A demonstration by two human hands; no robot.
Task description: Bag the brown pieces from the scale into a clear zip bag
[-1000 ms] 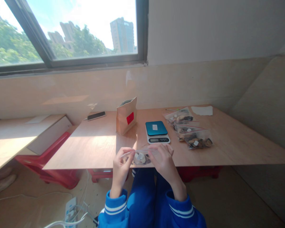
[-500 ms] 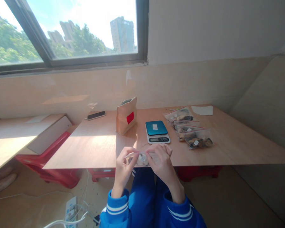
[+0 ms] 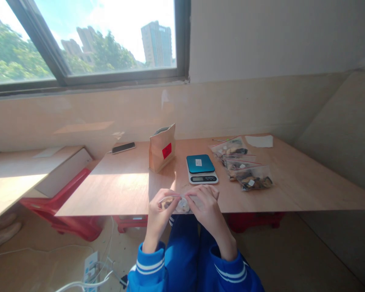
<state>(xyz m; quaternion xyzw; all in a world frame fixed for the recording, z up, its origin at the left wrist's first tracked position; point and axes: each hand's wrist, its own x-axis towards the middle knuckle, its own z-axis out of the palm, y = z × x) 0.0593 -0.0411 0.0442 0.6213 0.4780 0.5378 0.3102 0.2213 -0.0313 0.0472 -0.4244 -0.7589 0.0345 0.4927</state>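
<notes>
A clear plastic zip bag (image 3: 183,205) with pale and brown dried pieces inside lies at the table's front edge. Both hands pinch its top rim close together: my left hand (image 3: 162,209) at the left part, my right hand (image 3: 204,201) just to the right, its fingers covering much of the bag. Beyond them stands a kitchen scale (image 3: 200,166) with a blue-green plate and a small white label on it. Several filled zip bags (image 3: 253,178) of dried brown pieces lie overlapping to the right of the scale.
Left of the scale stands an open-topped brown paper bag (image 3: 161,152) with a red label. A phone (image 3: 123,148) lies at the back left, a white paper sheet (image 3: 259,141) at the back right. Red stools (image 3: 69,211) and a power strip (image 3: 91,267) with cables are below.
Both hands have shifted only slightly, with the fingertips still pinching the bag's rim. Everything else on the table stays in place.
</notes>
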